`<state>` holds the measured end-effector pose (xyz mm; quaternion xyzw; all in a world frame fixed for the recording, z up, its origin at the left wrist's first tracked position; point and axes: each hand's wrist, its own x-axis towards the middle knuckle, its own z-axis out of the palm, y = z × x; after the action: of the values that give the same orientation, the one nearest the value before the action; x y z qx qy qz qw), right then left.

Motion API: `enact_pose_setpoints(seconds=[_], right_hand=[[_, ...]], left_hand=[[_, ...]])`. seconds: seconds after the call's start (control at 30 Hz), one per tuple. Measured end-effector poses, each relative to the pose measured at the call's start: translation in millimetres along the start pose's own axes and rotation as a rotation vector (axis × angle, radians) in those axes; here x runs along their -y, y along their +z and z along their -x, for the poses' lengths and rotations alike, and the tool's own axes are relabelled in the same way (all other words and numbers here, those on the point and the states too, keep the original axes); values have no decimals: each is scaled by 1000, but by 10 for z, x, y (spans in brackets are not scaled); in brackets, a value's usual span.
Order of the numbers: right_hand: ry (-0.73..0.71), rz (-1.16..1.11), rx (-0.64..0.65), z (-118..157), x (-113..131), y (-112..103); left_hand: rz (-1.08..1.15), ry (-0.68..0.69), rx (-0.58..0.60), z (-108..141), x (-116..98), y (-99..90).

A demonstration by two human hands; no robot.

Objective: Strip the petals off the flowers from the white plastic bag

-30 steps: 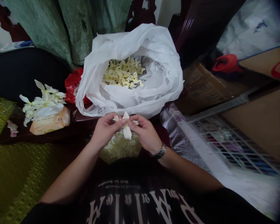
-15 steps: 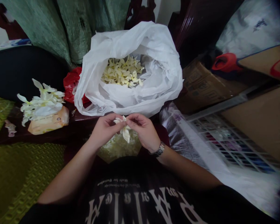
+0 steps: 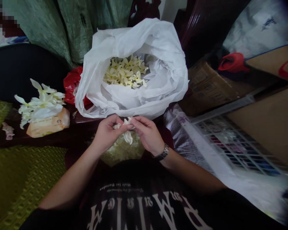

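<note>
Both hands meet in front of my body around a white flower [image 3: 128,136]. My left hand [image 3: 109,132] pinches it from the left between thumb and fingers. From the other side my right hand [image 3: 147,134], with a metal watch on the wrist, closes its thumb and fingertips on the same flower. Parts of the petals are hidden by the fingers. Below the hands lies a clear bag or container of pale petals [image 3: 124,151], partly covered. Just beyond them, a white plastic bag [image 3: 134,103] gapes around a heap of cream-yellow flowers [image 3: 126,72].
On the dark wooden surface at left, white flowers [image 3: 43,99] rest on an orange tissue pack [image 3: 49,124]. A red plastic bag [image 3: 73,84] sits beside the white bag. To the right are a cardboard box [image 3: 208,86] and a white wire rack [image 3: 240,150].
The flower has turned and its petals look more folded between my fingers. Both hands stay nearly in place, and the view has shifted slightly.
</note>
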<state>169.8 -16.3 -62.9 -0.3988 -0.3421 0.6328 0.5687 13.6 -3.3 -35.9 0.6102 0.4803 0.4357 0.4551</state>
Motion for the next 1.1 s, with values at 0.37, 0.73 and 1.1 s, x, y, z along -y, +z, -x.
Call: enact_pose_setpoints(seconds=[0.37, 0.73, 1.1], right_hand=[[-331, 108, -283, -130, 269, -491], [-452, 622, 156, 69, 289, -80], [-384, 178, -206, -129, 214, -457]], left_hand=[[219, -70, -163, -28, 123, -272], [-99, 57, 102, -18, -81, -101], [94, -104, -11, 26, 34, -300]])
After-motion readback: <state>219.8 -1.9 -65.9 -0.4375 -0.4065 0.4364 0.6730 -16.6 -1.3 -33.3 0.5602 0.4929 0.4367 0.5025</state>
